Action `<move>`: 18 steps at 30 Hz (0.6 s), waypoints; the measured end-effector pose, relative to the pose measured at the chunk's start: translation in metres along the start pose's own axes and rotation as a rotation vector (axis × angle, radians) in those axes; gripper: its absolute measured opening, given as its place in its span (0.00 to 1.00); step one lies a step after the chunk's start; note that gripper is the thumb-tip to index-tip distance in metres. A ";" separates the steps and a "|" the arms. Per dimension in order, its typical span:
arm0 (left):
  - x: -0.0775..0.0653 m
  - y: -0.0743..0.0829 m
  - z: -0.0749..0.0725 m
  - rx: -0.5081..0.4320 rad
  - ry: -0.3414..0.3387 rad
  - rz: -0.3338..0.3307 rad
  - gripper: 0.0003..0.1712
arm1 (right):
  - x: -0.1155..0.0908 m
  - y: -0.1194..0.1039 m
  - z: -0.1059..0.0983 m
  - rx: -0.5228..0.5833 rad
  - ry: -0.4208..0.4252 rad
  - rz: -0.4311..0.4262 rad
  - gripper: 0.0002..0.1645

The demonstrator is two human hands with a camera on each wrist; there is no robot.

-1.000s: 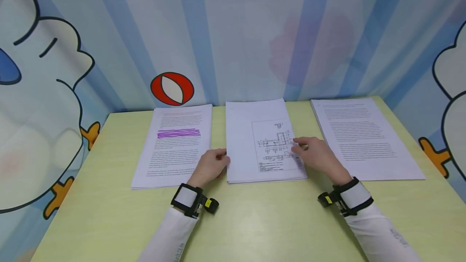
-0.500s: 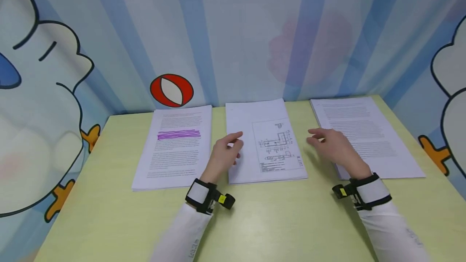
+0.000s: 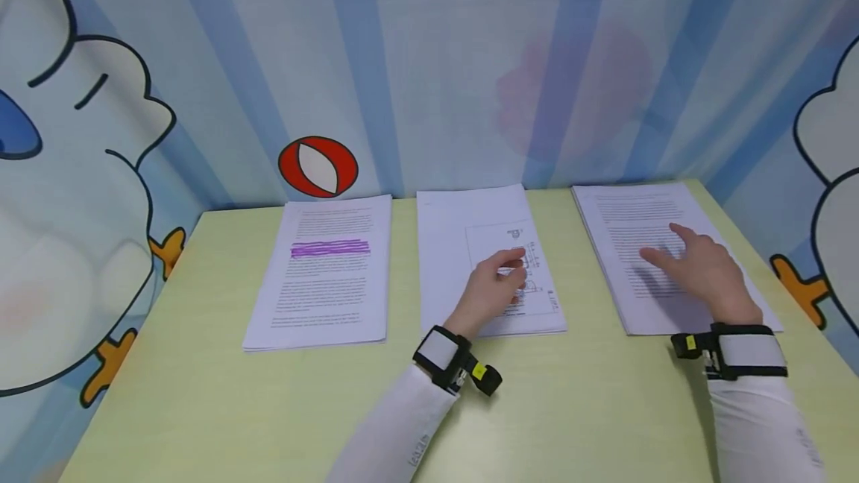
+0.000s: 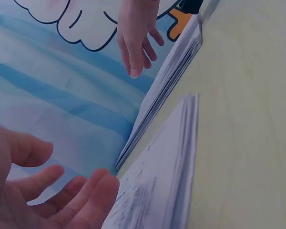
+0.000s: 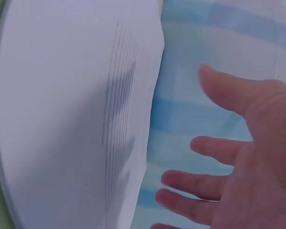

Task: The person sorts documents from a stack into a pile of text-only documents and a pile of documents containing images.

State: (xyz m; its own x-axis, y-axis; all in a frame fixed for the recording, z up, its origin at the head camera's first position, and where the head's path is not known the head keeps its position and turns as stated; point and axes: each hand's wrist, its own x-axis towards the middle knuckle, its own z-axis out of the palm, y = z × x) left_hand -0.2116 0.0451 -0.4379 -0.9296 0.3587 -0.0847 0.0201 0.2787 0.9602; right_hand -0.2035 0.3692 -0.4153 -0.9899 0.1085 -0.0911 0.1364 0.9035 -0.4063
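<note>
Three stacks of white paper lie side by side on the pale yellow table. My left hand (image 3: 490, 291) hovers over the middle stack (image 3: 439, 259), whose top sheet carries a line drawing; its fingers are loosely bent and hold nothing. Above the right stack (image 3: 617, 244), a page of printed text, my right hand (image 3: 708, 274) spreads its thumb and fingers with nothing in them. In the right wrist view that hand (image 5: 257, 167) casts a shadow on the text page (image 5: 62, 119). The left wrist view shows my left hand (image 4: 52, 191) over the drawing.
The left stack (image 3: 329, 304) has purple highlighter strokes across its text. Behind the table (image 3: 201, 393) hangs a blue striped cloth (image 3: 456, 95) with cartoon figures at both sides. A black camera strap sits on each wrist.
My left hand has let go of the middle stack's left edge and moved right over it. My right hand has left its right edge and moved right, over the right stack.
</note>
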 end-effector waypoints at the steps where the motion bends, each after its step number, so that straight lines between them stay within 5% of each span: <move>1: 0.001 0.001 0.006 -0.005 -0.010 -0.005 0.25 | 0.000 0.006 -0.004 -0.005 -0.027 0.029 0.57; 8: 0.006 0.000 0.039 -0.044 -0.078 -0.027 0.26 | -0.004 0.038 -0.005 0.026 -0.072 0.196 0.62; 14: 0.007 0.000 0.067 -0.024 -0.160 -0.052 0.29 | -0.002 0.050 -0.004 0.028 -0.122 0.237 0.60; 18: 0.006 0.002 0.085 -0.118 -0.200 -0.101 0.30 | 0.000 0.051 -0.003 0.045 -0.115 0.254 0.58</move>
State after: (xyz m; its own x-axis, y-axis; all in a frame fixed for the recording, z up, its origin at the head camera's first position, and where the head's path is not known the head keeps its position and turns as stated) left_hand -0.1859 0.1235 -0.4593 -0.8333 0.5066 -0.2215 -0.1235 0.2199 0.9677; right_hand -0.1971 0.4163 -0.4332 -0.9135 0.2788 -0.2963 0.3833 0.8338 -0.3972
